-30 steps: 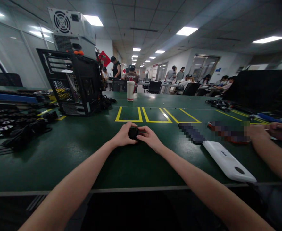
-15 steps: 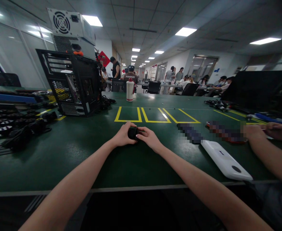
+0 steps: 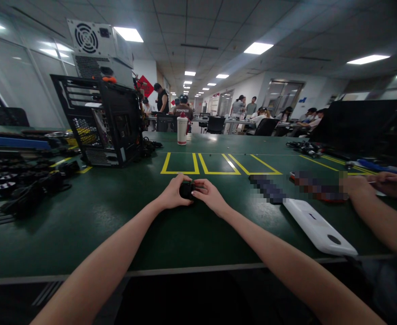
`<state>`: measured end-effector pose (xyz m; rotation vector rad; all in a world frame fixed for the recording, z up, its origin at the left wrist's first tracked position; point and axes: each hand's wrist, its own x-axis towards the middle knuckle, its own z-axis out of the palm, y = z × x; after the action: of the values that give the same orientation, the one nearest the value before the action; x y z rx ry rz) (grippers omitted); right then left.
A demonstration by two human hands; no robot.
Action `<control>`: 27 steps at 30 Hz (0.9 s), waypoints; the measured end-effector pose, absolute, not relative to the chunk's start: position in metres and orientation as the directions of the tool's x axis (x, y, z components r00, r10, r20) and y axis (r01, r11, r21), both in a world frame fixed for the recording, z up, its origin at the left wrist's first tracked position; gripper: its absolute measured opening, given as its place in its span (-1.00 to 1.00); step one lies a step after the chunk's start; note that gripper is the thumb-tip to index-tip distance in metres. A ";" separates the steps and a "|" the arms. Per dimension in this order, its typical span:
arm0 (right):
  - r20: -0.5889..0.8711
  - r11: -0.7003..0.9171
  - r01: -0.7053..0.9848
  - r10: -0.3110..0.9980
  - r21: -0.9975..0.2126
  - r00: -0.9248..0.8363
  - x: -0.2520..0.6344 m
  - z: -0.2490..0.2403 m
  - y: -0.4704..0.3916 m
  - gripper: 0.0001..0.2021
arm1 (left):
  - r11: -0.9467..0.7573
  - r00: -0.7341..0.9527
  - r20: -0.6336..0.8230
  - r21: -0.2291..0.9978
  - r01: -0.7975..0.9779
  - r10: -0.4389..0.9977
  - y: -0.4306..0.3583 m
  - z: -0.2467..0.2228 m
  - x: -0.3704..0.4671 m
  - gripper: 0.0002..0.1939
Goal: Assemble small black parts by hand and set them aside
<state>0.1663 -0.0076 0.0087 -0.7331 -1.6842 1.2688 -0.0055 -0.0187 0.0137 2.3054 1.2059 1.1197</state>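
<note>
A small dark object (image 3: pixel 186 190) is between my two hands, just above or on the green table (image 3: pixel 185 239); its details are too dark to make out. My left hand (image 3: pixel 174 193) wraps round its left side with thumb and fingers. From the right, the fingertips of my right hand (image 3: pixel 206 193) pinch its edge. Yellow tape outlines (image 3: pixel 180 172) lie on the table just beyond my hands.
A black computer case (image 3: pixel 113 122) with power supplies (image 3: pixel 100 45) on top stands at the left. Beyond the tape is a white cup (image 3: pixel 182 131). A white device (image 3: pixel 316 225) lies at the right, near another person's hands (image 3: pixel 357 185). Black cables (image 3: pixel 32 194) lie far left.
The view has tilted up very slightly. Both hands keep their places around the dark object, which looks slightly turned.
</note>
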 end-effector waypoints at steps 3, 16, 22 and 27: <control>0.288 0.299 -0.051 0.839 -0.953 -0.461 0.166 0.007 -0.006 -0.66 | -0.595 0.331 0.503 0.575 0.561 0.798 -0.019 0.013 -0.005 -0.40; 0.370 0.383 -0.067 0.810 -0.921 -0.456 0.166 0.010 -0.011 -0.70 | -0.592 0.335 0.499 0.558 0.581 0.799 -0.017 0.011 -0.007 -0.39; 0.357 0.383 -0.043 0.808 -0.923 -0.470 0.164 0.007 -0.010 -0.63 | -0.593 0.336 0.500 0.555 0.584 0.798 -0.016 0.011 -0.005 -0.39; 0.374 0.410 -0.029 0.799 -0.912 -0.471 0.166 0.008 -0.012 -0.76 | -0.599 0.344 0.499 0.563 0.569 0.796 -0.016 0.012 -0.006 -0.39</control>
<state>0.1661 -0.0119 0.0079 -0.6675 -1.7798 1.1734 -0.0057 -0.0164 0.0118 2.3213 1.2181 1.1118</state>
